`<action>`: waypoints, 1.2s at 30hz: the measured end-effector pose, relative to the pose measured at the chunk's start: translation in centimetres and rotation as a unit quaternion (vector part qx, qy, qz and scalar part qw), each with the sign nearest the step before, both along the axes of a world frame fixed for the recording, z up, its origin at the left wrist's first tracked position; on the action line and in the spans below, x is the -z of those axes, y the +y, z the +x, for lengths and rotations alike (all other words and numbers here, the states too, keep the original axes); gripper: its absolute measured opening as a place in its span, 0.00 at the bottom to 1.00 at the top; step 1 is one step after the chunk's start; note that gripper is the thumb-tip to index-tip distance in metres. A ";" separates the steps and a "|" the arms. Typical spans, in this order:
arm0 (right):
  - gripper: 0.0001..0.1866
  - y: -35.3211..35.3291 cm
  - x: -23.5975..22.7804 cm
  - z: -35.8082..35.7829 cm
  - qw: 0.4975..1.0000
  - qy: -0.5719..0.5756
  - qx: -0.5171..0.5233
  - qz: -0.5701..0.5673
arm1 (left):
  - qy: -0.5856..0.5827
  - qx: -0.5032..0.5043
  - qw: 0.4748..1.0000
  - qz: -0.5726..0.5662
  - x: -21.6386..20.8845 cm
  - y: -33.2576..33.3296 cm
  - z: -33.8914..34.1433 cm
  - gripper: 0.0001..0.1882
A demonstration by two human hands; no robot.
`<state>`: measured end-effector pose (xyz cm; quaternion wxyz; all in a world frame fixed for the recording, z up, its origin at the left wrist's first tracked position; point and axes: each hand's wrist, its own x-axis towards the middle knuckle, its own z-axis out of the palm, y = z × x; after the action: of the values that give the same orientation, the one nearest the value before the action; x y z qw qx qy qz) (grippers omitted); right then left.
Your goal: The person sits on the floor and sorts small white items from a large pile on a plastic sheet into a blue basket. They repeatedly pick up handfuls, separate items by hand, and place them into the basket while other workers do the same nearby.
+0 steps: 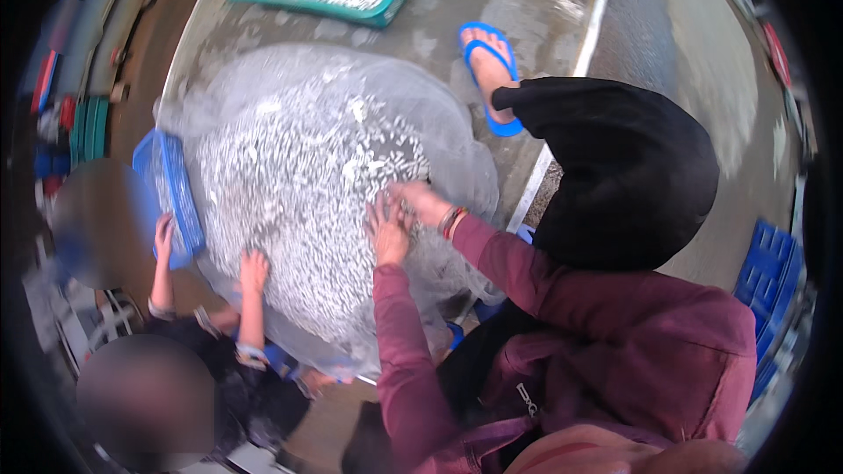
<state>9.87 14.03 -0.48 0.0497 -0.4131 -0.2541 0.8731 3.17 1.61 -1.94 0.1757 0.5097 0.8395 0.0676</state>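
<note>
A broad heap of small silvery fish point(299, 184) lies spread on a pale translucent sheet point(452, 114). At the heap's right side, my left hand point(389, 228) rests on the fish with its fingers apart. Close beside it, my right hand point(423, 202) reaches in from the right, its fingers pointing left at the fish. Those fingertips are blurred and partly covered, so whether they hold a fish does not show. Maroon sleeves cover both my arms, and a band circles my right wrist.
A co-worker's hand point(254, 270) touches the heap's left edge; another hand point(164, 235) is by a blue basket point(180, 197). A green basket point(386, 13) of fish stands at the far side. A foot in a blue flip-flop point(500, 130) rests on the grey platform point(527, 44).
</note>
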 end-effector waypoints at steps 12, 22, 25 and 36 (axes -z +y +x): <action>0.09 4.0 0.8 2.9 0.994 -0.050 -0.050 0.083 | 0.038 -0.312 0.948 0.052 -1.8 -12.0 -4.7 0.29; 0.08 -1.8 0.1 0.8 0.993 -0.024 0.086 -0.083 | -0.095 -0.220 0.971 -0.015 -3.3 9.4 -3.2 0.24; 0.07 -1.2 -0.9 0.2 0.989 -0.021 0.120 -0.083 | -0.073 -0.245 0.958 -0.127 -3.6 8.8 -2.5 0.19; 0.20 -0.5 0.2 -0.5 0.981 0.063 0.137 -0.125 | -0.163 -0.276 0.927 0.195 -7.8 5.1 -4.8 0.07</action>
<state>9.39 13.57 -0.69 0.1331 -0.3914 -0.0802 0.9070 -1.61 6.76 5.85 0.1820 0.2640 0.8770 0.3578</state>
